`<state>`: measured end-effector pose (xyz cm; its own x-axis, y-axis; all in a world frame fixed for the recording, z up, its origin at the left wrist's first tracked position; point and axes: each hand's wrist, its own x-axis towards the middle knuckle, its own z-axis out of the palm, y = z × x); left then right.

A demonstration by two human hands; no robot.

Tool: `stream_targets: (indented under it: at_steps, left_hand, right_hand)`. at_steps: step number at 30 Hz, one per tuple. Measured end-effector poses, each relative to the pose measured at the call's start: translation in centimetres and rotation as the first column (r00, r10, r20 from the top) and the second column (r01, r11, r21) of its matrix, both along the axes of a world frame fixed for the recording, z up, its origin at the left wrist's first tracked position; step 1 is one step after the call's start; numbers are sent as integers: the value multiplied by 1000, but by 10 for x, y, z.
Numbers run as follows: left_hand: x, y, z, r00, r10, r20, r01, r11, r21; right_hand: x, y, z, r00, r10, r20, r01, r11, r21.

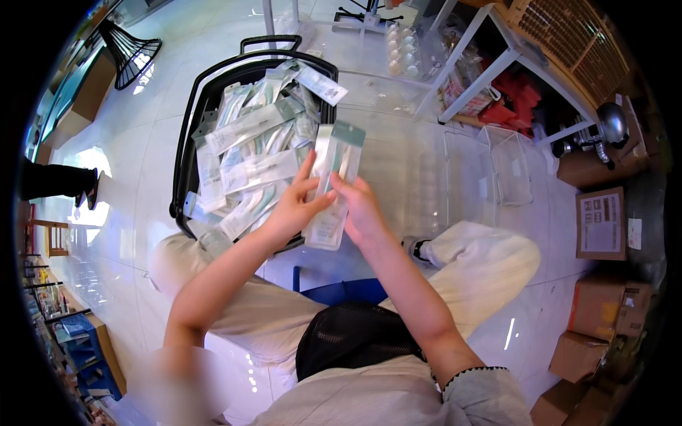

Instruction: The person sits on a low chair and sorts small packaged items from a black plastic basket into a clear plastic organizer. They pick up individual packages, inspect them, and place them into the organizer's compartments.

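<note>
Between my hands is a clear plastic package with a grey-green header, holding what look like toothbrushes. My right hand grips its right edge, thumb on the front. Against the left side rests my left hand, its thumb on the package's lower part and its index finger stretched along the edge. To the left of the package, a black basket with a raised handle is heaped with similar packages, many bearing printed labels. One labelled package lies across the basket's upper right rim.
Clear plastic bins stand on the tiled floor to the right, below a white-framed table. Cardboard boxes line the right side. At the far left another person's leg shows. A blue seat edge is between my knees.
</note>
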<state>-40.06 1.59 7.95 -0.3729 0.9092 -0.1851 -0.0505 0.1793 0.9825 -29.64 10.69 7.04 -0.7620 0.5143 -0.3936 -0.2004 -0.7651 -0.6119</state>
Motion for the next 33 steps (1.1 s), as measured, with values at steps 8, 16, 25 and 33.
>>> stream_targets:
  at_steps: [8, 16, 25, 33]
  left_hand:
    - [3, 6, -21, 909, 66, 411, 3, 986, -166]
    - [-6, 25, -34, 973, 105, 203, -54, 969, -241]
    - [-7, 34, -45, 996, -70, 50, 78, 979, -186]
    - [-9, 32, -48, 994, -60, 96, 78, 979, -189]
  right_hand:
    - [23, 34, -27, 966, 230, -122, -239, 968, -71]
    - [39, 154, -87, 958, -286, 23, 285, 958, 35]
    - [5, 349, -190, 813, -525, 252, 159, 616, 771]
    - [-8, 383, -273, 464, -505, 728, -421, 597, 683]
